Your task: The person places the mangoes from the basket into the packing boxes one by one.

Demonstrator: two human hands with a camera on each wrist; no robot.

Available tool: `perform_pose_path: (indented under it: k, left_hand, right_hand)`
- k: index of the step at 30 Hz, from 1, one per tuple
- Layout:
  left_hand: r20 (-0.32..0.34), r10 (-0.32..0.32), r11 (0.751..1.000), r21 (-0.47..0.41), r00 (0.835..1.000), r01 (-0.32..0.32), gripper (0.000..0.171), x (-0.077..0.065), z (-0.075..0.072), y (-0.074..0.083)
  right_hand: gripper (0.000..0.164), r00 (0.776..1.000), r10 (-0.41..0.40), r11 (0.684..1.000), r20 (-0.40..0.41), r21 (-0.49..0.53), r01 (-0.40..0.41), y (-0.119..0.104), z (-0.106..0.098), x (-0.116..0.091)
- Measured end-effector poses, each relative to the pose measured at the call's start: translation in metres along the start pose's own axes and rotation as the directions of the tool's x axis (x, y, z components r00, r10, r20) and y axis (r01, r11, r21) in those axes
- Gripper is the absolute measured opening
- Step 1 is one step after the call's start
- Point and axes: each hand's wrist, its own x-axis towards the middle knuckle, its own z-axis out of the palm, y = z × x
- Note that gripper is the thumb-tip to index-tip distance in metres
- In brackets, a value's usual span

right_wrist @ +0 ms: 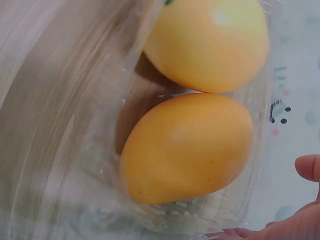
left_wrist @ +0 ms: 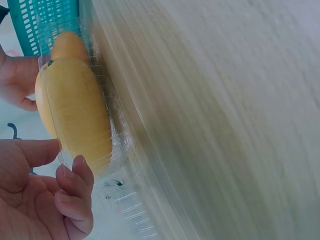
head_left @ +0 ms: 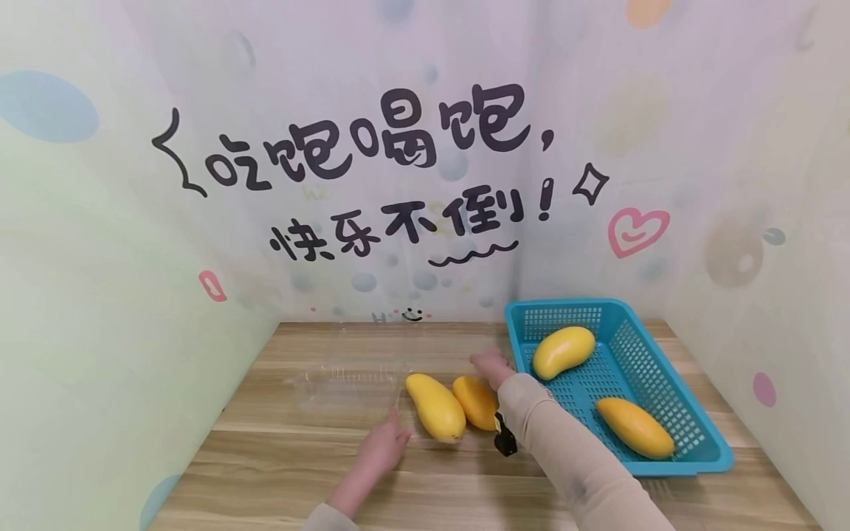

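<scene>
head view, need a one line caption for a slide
Left hand and right hand at a clear plastic container holding two mangoes, with two more mangoes in the blue basket.

A light-brown wood-grain table [head_left: 252, 442] carries a rectangular turquoise-blue plastic basket [head_left: 693, 466] with perforated walls near its back right corner, one long side running roughly along the right edge. Near the middle of the back edge, a transparent ridged plastic clamshell container [head_left: 348, 391] spreads open, one half toward the left edge, the other just beside the basket.
</scene>
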Motion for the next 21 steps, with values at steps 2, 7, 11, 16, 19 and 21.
perform_pose_path:
  k: [2, 7, 11, 16, 19, 21]
  left_hand:
    - [0.000, 0.002, 1.000, 0.002, 1.000, -0.002, 0.057, 0.000, 0.000, 0.000]
    - [-0.006, 0.006, 1.000, 0.012, 1.000, -0.006, 0.057, 0.000, -0.003, -0.001]
    - [-0.007, 0.010, 1.000, 0.025, 1.000, -0.010, 0.057, -0.001, -0.004, -0.002]
    - [0.008, -0.004, 1.000, 0.018, 1.000, 0.004, 0.057, -0.002, -0.005, -0.003]
    - [0.009, -0.010, 1.000, 0.026, 1.000, 0.010, 0.057, -0.002, -0.006, -0.003]
    - [0.008, -0.012, 0.999, 0.033, 1.000, 0.011, 0.057, -0.001, -0.006, -0.003]
  right_hand:
    - [0.071, 0.999, -0.030, 0.999, -0.030, 0.040, 0.031, 0.021, 0.012, 0.040]
    - [0.081, 1.000, 0.014, 0.971, -0.023, 0.240, -0.008, 0.030, 0.019, 0.058]
    - [0.077, 0.999, 0.040, 0.910, -0.011, 0.414, -0.032, 0.003, 0.001, 0.005]
    - [0.078, 1.000, 0.024, 0.855, -0.015, 0.519, -0.013, -0.003, -0.007, -0.015]
    - [0.078, 0.999, 0.027, 0.828, -0.035, 0.561, -0.003, -0.002, -0.006, -0.014]
    - [0.077, 0.999, 0.029, 0.820, -0.046, 0.572, 0.003, -0.001, -0.004, -0.013]
